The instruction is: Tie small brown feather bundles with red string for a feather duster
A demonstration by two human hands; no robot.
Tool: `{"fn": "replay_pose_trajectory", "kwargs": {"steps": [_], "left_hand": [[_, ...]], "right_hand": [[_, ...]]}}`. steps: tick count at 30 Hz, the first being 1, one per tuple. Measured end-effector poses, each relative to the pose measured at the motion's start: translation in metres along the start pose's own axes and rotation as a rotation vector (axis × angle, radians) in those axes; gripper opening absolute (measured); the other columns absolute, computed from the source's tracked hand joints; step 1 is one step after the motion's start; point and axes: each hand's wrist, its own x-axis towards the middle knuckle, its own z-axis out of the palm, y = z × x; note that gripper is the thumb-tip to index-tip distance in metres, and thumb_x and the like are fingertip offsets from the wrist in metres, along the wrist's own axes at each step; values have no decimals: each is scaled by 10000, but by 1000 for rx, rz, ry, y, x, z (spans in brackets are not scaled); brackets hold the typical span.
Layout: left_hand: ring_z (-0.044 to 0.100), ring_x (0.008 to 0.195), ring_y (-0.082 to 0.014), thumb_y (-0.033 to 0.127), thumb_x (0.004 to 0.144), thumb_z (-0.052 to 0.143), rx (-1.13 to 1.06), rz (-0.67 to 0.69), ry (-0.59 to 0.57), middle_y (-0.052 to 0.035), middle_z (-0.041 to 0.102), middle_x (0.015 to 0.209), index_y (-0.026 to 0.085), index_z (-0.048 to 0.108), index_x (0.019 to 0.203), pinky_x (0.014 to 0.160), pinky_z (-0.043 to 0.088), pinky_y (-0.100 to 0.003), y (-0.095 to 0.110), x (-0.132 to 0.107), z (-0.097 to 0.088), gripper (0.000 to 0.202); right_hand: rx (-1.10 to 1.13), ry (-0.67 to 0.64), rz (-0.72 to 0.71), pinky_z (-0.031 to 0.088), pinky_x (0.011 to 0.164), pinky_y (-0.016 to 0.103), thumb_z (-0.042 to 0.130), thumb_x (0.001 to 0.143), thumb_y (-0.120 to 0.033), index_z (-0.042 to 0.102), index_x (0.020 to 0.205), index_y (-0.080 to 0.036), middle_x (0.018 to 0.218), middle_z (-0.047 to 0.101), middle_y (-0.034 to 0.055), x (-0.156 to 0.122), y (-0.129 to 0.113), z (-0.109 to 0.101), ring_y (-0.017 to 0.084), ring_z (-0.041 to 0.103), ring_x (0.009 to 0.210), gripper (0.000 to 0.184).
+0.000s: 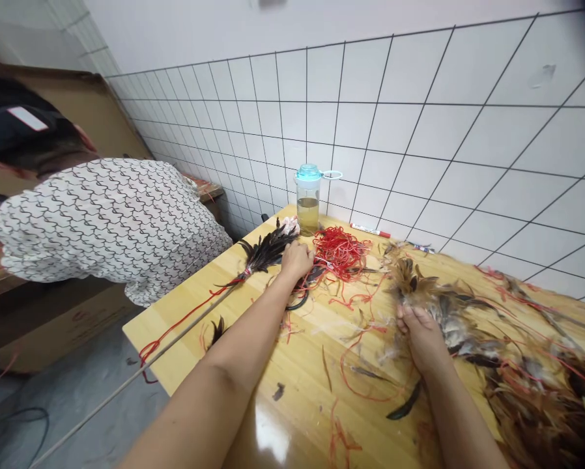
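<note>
My left hand (297,260) reaches to the far part of the table, fingers curled down between a bundle of dark feathers (268,251) and a heap of red string (341,251). Whatever lies under those fingers is hidden. The dark bundle is bound with red string to a long thin stick (141,371) that sticks out past the table's left edge. A black curved loop (299,301) shows just below the left wrist. On the right, my right hand (422,329) is closed in a pinch on brown feathers (412,280), slightly blurred.
A bottle with a blue lid (308,198) stands by the tiled wall, near a red-and-white marker (369,230). A large pile of brown feathers (537,410) covers the right side. Loose feathers and string scraps litter the wooden table (292,365). Another person (111,221) bends over at the left.
</note>
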Motion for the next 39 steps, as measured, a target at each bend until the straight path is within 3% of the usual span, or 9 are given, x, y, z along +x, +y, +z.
{"fn": "replay_pose_trajectory", "kwargs": {"steps": [7, 11, 16, 24, 29, 33, 36, 39], "left_hand": [[507, 1001, -265, 295, 819, 537, -39, -9, 59, -105, 574, 1045, 194, 652, 953, 889, 410, -362, -2, 1, 4, 203], [485, 1000, -249, 283, 827, 540, -74, 76, 109, -85, 564, 1072, 250, 639, 1102, 916, 394, -354, 1, -1, 5, 295], [487, 979, -227, 279, 824, 569, -105, 213, 83, -65, 575, 1039, 324, 609, 1197, 914, 389, -346, 5, -3, 3, 378], [564, 912, -187, 191, 821, 513, -276, 583, -124, -53, 658, 915, 224, 714, 869, 899, 418, -336, 25, -13, 2, 209], [587, 906, -193, 191, 811, 531, -342, 710, -192, -54, 678, 909, 241, 698, 870, 864, 446, -308, 56, -38, -6, 184], [608, 885, -182, 276, 843, 524, -361, 539, -146, -38, 684, 934, 265, 670, 932, 808, 468, -297, 59, -38, -11, 172], [587, 962, -199, 237, 893, 403, -346, 368, -3, -78, 656, 1010, 196, 631, 1012, 886, 443, -337, 37, -21, -14, 261], [590, 926, -182, 232, 865, 459, -279, 131, 128, -89, 631, 1011, 166, 649, 1007, 884, 450, -311, 9, -1, -16, 246]], "right_hand": [[29, 13, 19, 297, 544, 249, 673, 712, -584, 572, 655, -203, 585, 481, -27, -1, -1, -1, 102, 393, 559, 399], [4, 13, 11, 299, 541, 256, 664, 704, -607, 566, 642, -200, 578, 477, -22, -1, -2, 1, 108, 396, 557, 423], [-16, 36, 18, 304, 535, 256, 664, 683, -630, 573, 651, -198, 572, 484, -20, -1, -2, 1, 109, 403, 551, 442], [-41, 48, 17, 328, 538, 254, 659, 693, -622, 584, 660, -202, 583, 507, -17, -1, -1, 0, 114, 428, 562, 428], [-15, 75, 33, 329, 511, 251, 674, 639, -660, 564, 621, -204, 568, 494, -17, -1, -6, 4, 113, 423, 544, 469], [-24, 79, 12, 320, 500, 255, 655, 670, -643, 556, 612, -206, 548, 479, -18, -1, -6, 5, 114, 408, 530, 452], [-19, 72, 1, 318, 505, 256, 644, 688, -628, 558, 632, -206, 556, 475, -22, -1, -5, 4, 114, 404, 530, 434], [-36, 78, -7, 324, 521, 256, 624, 702, -628, 559, 641, -203, 570, 477, -21, -1, -5, 6, 118, 413, 542, 434]]}}
